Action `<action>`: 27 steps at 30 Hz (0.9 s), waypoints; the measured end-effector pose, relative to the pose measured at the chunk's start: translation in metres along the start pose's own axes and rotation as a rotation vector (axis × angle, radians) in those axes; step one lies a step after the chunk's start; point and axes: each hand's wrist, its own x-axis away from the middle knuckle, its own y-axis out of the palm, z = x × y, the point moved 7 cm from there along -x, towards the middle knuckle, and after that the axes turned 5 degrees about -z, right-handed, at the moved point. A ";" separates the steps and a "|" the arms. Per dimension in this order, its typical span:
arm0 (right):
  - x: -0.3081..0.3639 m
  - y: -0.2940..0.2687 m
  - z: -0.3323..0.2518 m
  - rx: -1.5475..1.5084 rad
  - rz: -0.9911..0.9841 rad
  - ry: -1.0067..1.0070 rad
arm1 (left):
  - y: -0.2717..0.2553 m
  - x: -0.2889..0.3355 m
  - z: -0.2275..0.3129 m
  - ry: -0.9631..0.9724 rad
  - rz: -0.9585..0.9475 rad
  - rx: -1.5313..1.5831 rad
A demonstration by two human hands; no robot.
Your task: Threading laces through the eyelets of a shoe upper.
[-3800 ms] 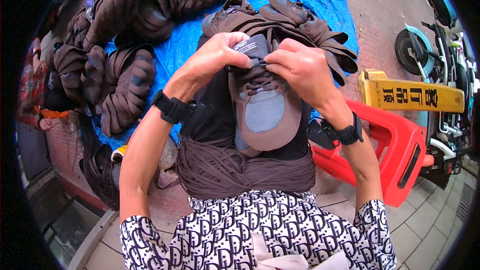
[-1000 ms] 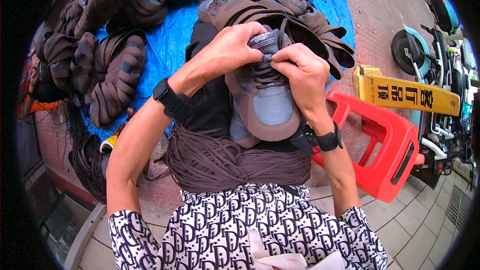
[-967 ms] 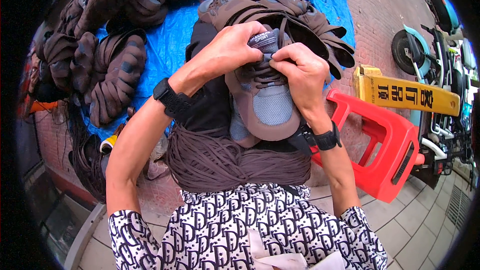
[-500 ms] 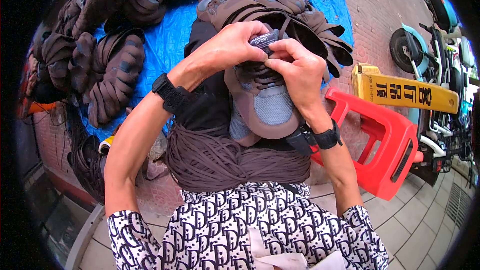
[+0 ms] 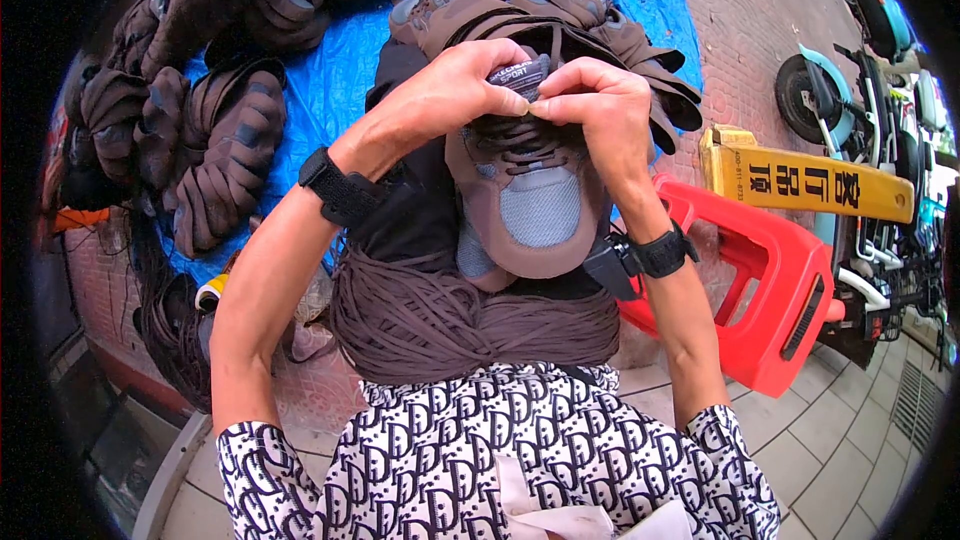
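A brown sneaker upper (image 5: 542, 215) with a grey-blue mesh toe lies across my lap, toe toward me. Dark shoelace (image 5: 522, 152) crosses its front in several rows. My left hand (image 5: 455, 90) is closed at the base of the padded tongue (image 5: 522, 74), thumb and fingers pinching the lace there. Facing it, my right hand (image 5: 605, 100) is closed too, thumb and forefinger pinched on the lace, the fingertips of both hands almost touching. The lace between them is mostly hidden. Another mesh toe (image 5: 474, 252) shows beneath the upper. A thick bundle of brown laces (image 5: 410, 315) rests on my lap.
Stacked brown shoe uppers (image 5: 235, 155) lie to the left on a blue tarp (image 5: 325, 90), with more uppers (image 5: 580, 0) just beyond my hands. On the right are a red plastic stool (image 5: 775, 340), a yellow bar-shaped piece (image 5: 810, 180) and parked scooters (image 5: 815, 100).
Both hands stay pinched at the tongue. The right hand's fingers have straightened slightly and its wrist has shifted a little right. The upper has tilted slightly.
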 end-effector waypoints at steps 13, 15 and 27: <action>0.004 -0.001 -0.030 0.433 -0.042 -0.380 | -0.003 0.000 -0.009 -0.037 0.066 -0.024; 0.006 0.003 -0.029 0.531 -0.055 -0.376 | -0.004 -0.001 -0.008 -0.058 0.078 -0.032; 0.003 0.005 -0.020 0.242 0.031 -0.348 | -0.004 -0.003 -0.009 -0.009 -0.072 0.264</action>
